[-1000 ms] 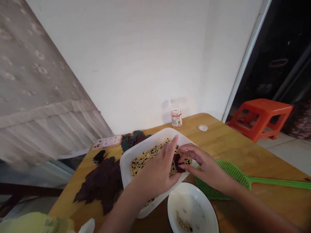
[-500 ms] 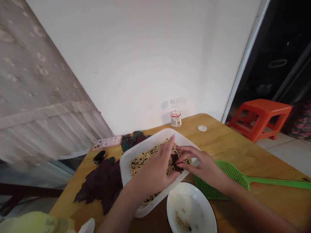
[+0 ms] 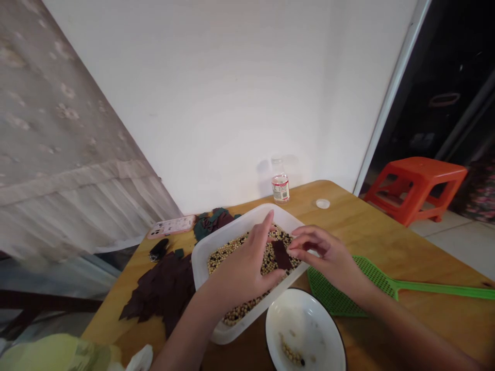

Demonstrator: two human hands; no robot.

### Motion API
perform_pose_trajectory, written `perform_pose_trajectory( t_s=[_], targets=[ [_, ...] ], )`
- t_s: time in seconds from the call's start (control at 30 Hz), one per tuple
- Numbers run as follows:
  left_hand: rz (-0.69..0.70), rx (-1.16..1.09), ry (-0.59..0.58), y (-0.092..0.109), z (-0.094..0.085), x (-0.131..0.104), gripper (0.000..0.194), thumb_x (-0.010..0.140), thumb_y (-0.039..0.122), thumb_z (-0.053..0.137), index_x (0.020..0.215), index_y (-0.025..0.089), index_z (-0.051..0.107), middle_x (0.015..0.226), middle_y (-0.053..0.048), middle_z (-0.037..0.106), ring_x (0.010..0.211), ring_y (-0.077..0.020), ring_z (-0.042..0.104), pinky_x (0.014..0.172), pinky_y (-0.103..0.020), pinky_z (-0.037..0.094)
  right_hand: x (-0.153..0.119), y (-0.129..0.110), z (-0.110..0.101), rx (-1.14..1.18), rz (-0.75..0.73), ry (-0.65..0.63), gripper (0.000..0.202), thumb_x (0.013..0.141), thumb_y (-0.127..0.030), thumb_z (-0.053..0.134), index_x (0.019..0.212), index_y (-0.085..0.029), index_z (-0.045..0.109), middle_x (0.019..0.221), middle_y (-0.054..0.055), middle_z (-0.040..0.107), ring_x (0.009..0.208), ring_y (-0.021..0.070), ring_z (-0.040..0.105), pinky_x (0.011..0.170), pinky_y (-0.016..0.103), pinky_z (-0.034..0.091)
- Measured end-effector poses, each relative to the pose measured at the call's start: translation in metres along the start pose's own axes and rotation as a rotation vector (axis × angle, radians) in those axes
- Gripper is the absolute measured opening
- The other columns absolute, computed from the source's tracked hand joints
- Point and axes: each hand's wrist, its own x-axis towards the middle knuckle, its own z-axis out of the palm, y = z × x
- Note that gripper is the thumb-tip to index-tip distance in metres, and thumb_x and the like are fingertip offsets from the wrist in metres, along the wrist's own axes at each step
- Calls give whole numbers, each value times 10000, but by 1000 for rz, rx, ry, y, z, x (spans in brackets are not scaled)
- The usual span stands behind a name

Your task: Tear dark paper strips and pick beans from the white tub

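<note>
A white plastic tub (image 3: 200, 257) holds many small pale and black beads (image 3: 224, 255). On the beads lies a flat dark brown piece (image 3: 281, 255), roughly rectangular. My left hand (image 3: 247, 263) reaches over the tub, its thumb and fingers spread, and hides part of the beads. Just right of the brown piece, my right hand (image 3: 323, 252) has its thumb and forefinger tips together in a pinch. Anything between those tips is too small to make out. Below the tub, a white dish (image 3: 309, 330) with a dark rim contains some beads.
Dark brown pieces (image 3: 162, 293) are heaped left of the tub, with green and brown scraps (image 3: 214, 224) behind. A phone (image 3: 172, 226), a black object (image 3: 158, 250), a clear bottle (image 3: 280, 188), a white cap (image 3: 323, 204) and a green fly swatter (image 3: 371, 281) lie about.
My right hand has moved slightly right, off the brown piece, which now lies more fully in sight on the beads. My left hand has stayed almost where it was.
</note>
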Motion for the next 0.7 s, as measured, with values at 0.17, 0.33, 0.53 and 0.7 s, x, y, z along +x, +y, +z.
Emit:
perform_pose_trajectory(
  t_s=[0.17,0.33,0.53,0.7],
  targets=[
    [27,34,46,-1,-3,0,909,837,277,558,1428,333,-130,1401,-106,358,1205,-261,449,978,-431,408,1,0,1,167,121,17,292,685,-400,726,887,-223,612,756,8,691,704,151,674,654,291,562],
    [36,50,62,-2,-2,1,881,843,278,545,1432,330,-109,1397,-108,361,1176,-258,473,958,-426,426,2,-1,-2,135,111,34,253,671,-400,744,831,-226,656,832,24,718,790,160,680,773,323,562],
    [24,41,46,-1,0,1,881,828,271,555,1441,309,-76,1403,-127,371,1165,-275,490,943,-433,436,2,-4,-2,64,117,37,265,684,-442,722,830,-223,693,863,42,736,818,194,689,770,360,563],
    [-35,-16,-54,1,9,5,888,804,300,569,1456,240,-31,1470,-150,299,1260,-297,414,1007,-455,385,2,0,-4,20,64,54,295,680,-439,727,867,-221,660,812,37,730,778,189,684,691,327,540]
  ],
)
